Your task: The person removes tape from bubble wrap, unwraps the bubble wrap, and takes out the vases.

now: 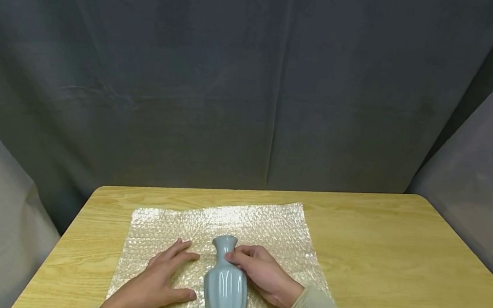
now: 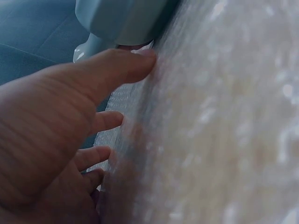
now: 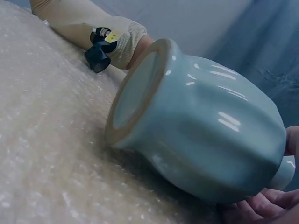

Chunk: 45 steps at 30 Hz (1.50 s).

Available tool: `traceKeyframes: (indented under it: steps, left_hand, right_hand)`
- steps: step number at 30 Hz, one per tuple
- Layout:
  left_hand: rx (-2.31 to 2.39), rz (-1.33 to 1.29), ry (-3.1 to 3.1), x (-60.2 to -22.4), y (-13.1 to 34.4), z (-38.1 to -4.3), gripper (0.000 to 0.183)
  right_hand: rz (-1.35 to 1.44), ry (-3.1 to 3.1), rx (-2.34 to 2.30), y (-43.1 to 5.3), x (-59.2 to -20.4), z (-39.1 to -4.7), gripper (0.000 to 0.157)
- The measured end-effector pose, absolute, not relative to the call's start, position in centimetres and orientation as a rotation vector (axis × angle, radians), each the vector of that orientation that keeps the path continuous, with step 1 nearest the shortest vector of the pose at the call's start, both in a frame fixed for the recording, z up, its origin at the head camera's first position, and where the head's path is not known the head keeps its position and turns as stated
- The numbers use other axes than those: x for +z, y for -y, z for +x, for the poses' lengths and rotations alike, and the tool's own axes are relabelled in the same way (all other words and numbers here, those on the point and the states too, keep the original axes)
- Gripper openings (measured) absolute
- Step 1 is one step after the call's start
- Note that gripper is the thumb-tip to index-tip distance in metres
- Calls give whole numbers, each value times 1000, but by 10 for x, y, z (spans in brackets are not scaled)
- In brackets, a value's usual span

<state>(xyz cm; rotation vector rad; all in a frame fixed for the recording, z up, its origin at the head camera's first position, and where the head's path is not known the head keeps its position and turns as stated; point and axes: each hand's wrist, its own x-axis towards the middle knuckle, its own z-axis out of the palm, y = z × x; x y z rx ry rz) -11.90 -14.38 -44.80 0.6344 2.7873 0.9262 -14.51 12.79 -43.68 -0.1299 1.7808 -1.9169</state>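
Note:
A glossy pale blue vase (image 1: 225,291) lies on its side on a sheet of bubble wrap (image 1: 262,226), its mouth pointing to the far side. My right hand (image 1: 264,275) holds the vase at its neck, thumb on top and fingers at the right side. To the left of the vase, my left hand (image 1: 153,283) rests on the wrap with spread fingers, its thumb pointing at the vase body. The right wrist view shows the unglazed ring of the vase's base (image 3: 152,98) tilted just over the wrap.
Beneath the wrap is a light wooden table (image 1: 395,265) with rounded far corners. A dark grey curtain (image 1: 252,86) hangs behind it, and lighter cloth stands at both sides. A strap with a small camera (image 3: 99,56) sits on the left wrist, by the sleeve.

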Motion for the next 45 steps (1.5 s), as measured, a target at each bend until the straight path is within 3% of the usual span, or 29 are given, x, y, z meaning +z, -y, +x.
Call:
traceKeyframes:
  steps: [10,24,32,39,45]
  left_hand:
    - [910,631,-2800,-449,144,-118,71]
    - [913,632,-2803,-449,146,-118,66]
    - [919,656,-2807,-450,146,-118,64]
    - [915,638,-2791,-450,146,-119,64]
    - [918,623,-2764,-449,146,-119,65]
  right_hand:
    - [-134,-1739,-1948,-130,-438,-140,21]
    - [-91,-1682,-1986,-130,-434,-139,15]
    - [-80,-1673,-2014,-132,-435,-138,15]
    - [-83,-1674,-2024,-133,-435,-138,29]
    - [-70,-1700,-2032,-133,-436,-137,28]
